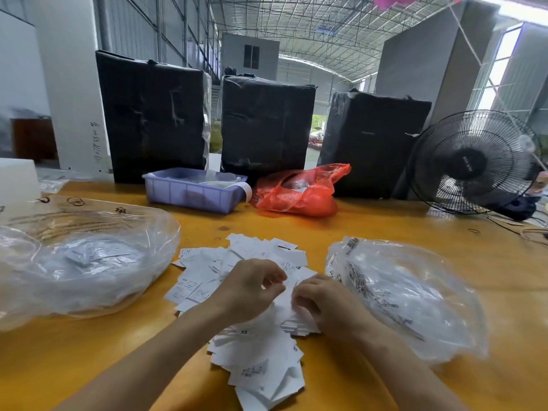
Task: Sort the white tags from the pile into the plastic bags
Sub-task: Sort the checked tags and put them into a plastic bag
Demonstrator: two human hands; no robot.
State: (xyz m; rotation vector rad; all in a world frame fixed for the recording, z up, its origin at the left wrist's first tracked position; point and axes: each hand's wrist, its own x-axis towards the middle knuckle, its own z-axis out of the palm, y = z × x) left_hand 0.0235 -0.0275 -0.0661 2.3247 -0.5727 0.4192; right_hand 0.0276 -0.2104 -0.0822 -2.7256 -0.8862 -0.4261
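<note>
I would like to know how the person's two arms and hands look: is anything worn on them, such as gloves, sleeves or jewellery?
Both forearms are bare up to the frame's lower edge; no sleeve shows. The left hand and the right hand wear no gloves. No watch, bracelet or ring can be seen on the wrists or fingers, though the fingertips are slightly blurred.

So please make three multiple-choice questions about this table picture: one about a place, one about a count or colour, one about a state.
1. Where is the pile of tags?
A. between two clear bags
B. inside the tray
C. under the fan

2. How many black parcels stand behind?
A. one
B. three
C. five

3. What are the hands doing?
A. resting flat
B. picking at tags
C. holding the fan

Answers: A, the left bag and right bag flank it; B, three stand there; B, left hand and right hand pinch tags.
</note>
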